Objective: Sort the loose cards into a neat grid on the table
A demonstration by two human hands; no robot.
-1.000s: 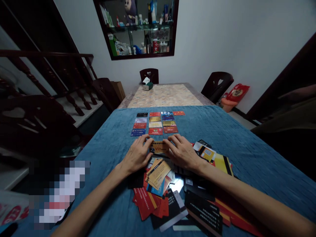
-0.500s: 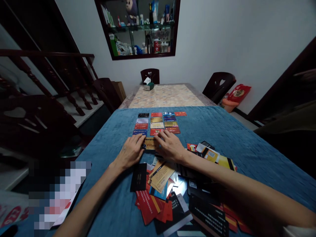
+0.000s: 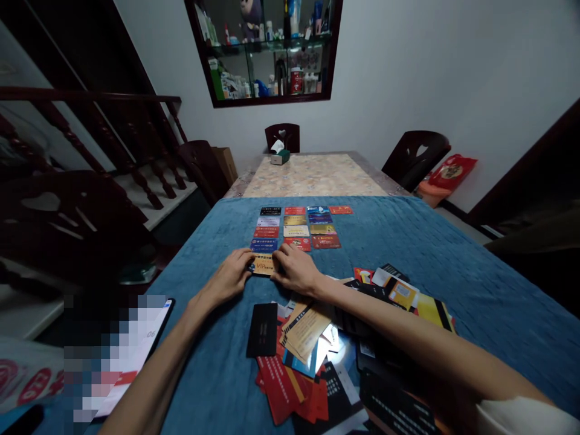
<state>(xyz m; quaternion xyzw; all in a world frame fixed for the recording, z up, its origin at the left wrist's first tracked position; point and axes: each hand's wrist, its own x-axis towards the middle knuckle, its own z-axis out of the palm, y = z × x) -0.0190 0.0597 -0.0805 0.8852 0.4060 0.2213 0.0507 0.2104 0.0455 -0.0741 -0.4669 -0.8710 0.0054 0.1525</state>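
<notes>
A gold VIP card (image 3: pixel 263 264) lies flat on the blue tablecloth, at the bottom of the left column of laid-out cards. My left hand (image 3: pixel 229 273) grips its left edge with fingers bent, while my right hand (image 3: pixel 296 269) has its fingers closed on the right edge. Just above the gold card is a blue card (image 3: pixel 264 244). To the right of that lies a red card (image 3: pixel 298 243), partly behind my right fingertips. Beneath my right forearm spreads a loose pile of mixed cards, with a black card (image 3: pixel 261 330) at its left side.
A phone (image 3: pixel 136 356), partly pixelated, lies left of my left forearm. Yellow cards (image 3: pixel 430 311) stick out of the pile on the right. A tissue box (image 3: pixel 280 157) stands at the table's far end, and dark chairs (image 3: pixel 419 158) surround the table.
The gold card has moved left with both hands and now sits squarely under the blue card, which shows more fully. The whole view has shifted slightly.
</notes>
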